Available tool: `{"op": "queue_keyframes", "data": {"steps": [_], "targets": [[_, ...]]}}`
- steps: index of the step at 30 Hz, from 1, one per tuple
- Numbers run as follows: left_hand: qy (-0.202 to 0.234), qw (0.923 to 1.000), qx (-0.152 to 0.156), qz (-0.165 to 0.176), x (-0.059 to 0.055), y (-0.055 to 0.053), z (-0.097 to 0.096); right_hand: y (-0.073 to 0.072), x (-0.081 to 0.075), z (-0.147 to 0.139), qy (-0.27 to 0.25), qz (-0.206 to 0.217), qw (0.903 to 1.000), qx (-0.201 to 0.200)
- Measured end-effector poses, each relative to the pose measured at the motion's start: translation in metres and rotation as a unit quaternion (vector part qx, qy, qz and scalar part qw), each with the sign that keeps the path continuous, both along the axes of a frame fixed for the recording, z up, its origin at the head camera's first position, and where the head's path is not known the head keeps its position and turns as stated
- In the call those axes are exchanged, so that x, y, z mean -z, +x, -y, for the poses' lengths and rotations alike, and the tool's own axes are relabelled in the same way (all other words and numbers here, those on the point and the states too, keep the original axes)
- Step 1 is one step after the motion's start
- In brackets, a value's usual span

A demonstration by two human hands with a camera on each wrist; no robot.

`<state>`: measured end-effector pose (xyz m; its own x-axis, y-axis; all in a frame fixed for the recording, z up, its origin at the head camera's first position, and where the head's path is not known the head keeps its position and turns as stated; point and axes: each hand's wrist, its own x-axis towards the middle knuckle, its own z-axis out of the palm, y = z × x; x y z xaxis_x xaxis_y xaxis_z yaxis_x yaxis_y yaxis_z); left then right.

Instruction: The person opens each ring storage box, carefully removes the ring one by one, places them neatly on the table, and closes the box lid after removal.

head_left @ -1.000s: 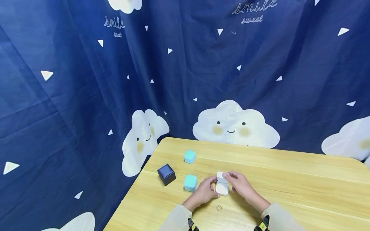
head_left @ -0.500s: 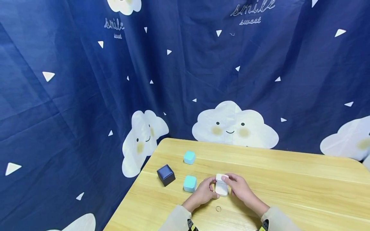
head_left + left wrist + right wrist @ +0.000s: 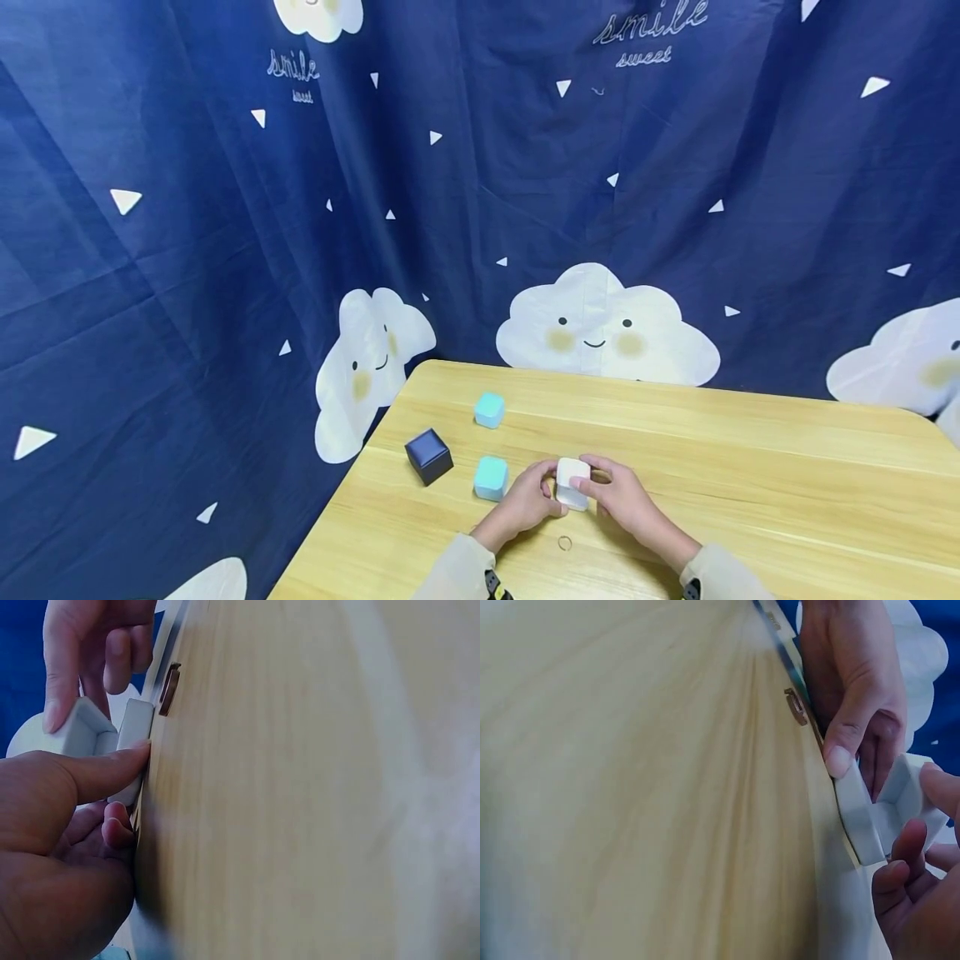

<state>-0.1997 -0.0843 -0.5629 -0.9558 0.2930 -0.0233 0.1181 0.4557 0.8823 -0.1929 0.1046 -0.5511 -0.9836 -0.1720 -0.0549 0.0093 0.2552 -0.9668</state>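
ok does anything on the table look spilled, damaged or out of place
Nothing looks spilled or damaged. What stands out most is the thin copper-coloured ring: it looks stray, lying loose on the pale wooden table, outside the small white rounded box that the left hand and right hand hold part open.

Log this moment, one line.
left hand: grips white box base | right hand: grips lid | lid: partly open | ring: on table
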Motion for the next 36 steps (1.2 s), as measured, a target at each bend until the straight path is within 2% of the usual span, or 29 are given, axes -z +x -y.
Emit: {"op": "queue_keyframes", "data": {"steps": [4, 6, 11, 13, 21, 27, 31, 36], "targets": [[0.0, 1.0, 0.002, 0.001, 0.0, 0.0, 0.0, 0.003, 0.002, -0.001, 0.013, -0.02, 0.9997, -0.011], [0.001, 1.0, 0.003, 0.0, 0.001, 0.0, 0.0, 0.004, 0.003, 0.0, 0.036, -0.045, 0.9983, -0.007], [0.005, 1.0, 0.003, -0.004, 0.0, 0.0, 0.0, 0.006, 0.006, 0.002, 0.097, -0.116, 0.9885, 0.006], [0.005, 1.0, 0.002, -0.003, 0.0, 0.0, 0.0, 0.007, 0.007, 0.003, 0.11, -0.132, 0.9851, 0.0], [0.007, 1.0, 0.0, -0.003, 0.0, 0.0, 0.0, 0.012, 0.006, 0.005, 0.155, -0.153, 0.9761, -0.001], [0.007, 1.0, -0.001, -0.004, 0.0, -0.001, 0.002, 0.011, 0.004, 0.006, 0.222, -0.173, 0.9596, -0.003], [0.013, 0.9999, 0.012, -0.002, -0.002, -0.001, 0.002, 0.011, 0.002, 0.005, 0.242, -0.181, 0.9533, -0.004], [0.017, 0.9995, 0.023, 0.016, -0.004, 0.001, 0.004, 0.011, 0.001, 0.003, 0.254, -0.189, 0.9483, -0.02]]}}
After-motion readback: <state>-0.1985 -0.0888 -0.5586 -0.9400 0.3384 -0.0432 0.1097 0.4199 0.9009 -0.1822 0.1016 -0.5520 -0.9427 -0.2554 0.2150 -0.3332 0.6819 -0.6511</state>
